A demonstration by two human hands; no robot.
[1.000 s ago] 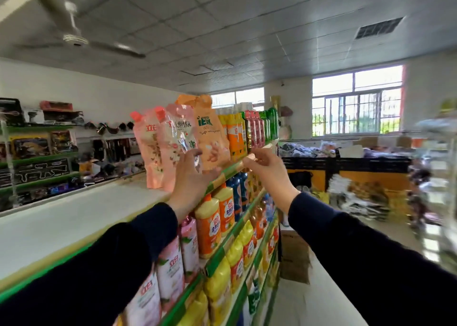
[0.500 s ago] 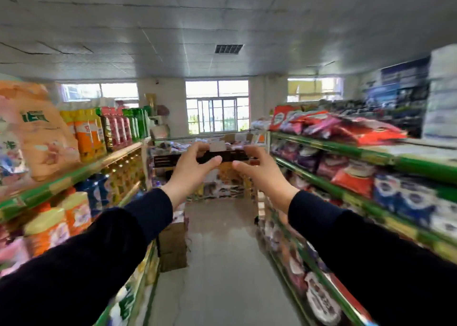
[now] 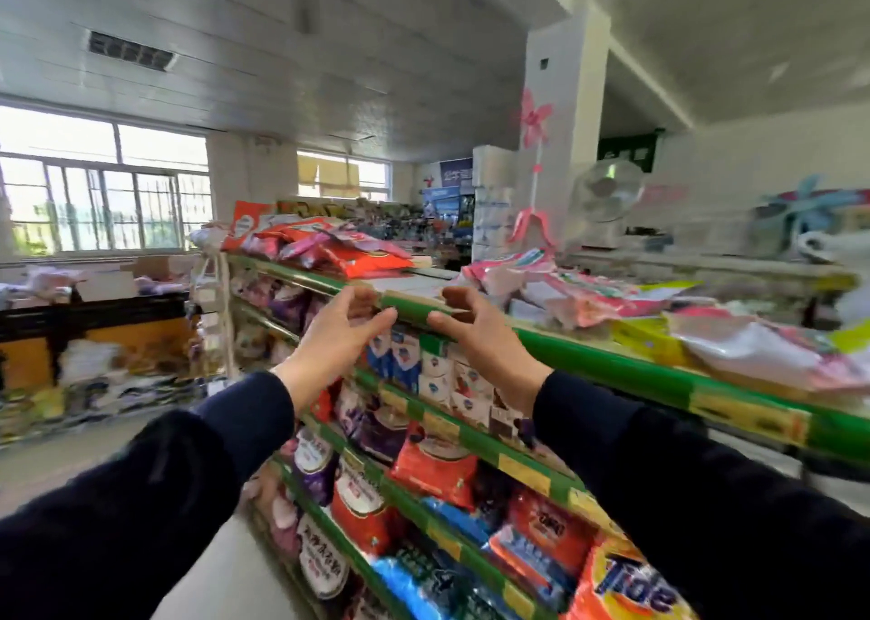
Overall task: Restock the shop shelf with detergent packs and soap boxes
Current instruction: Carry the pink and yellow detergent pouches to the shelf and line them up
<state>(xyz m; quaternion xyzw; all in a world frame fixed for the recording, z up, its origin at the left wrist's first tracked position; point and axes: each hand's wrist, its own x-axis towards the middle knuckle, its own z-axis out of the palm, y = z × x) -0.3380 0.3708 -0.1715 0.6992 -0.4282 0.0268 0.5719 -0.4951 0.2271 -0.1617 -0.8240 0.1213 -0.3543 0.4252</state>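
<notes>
Both hands are hanging in front of the green edge of the top shelf (image 3: 612, 360), holding nothing. The left hand (image 3: 336, 332) has its fingers loosely spread and slightly bent; the right hand (image 3: 475, 332) likewise. Red and pink detergent packs (image 3: 358, 254) are lying flat in heaps on top. White and blue soap boxes (image 3: 423, 375) are standing packed one tier below.

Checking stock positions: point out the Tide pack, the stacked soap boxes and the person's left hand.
Tide pack (image 3: 631, 586), head view, on the blue lettering of its front.
Soap boxes (image 3: 435, 377), head view, on a white box face in the stack.
Left hand (image 3: 336, 337), head view, on the back of the hand.
</notes>
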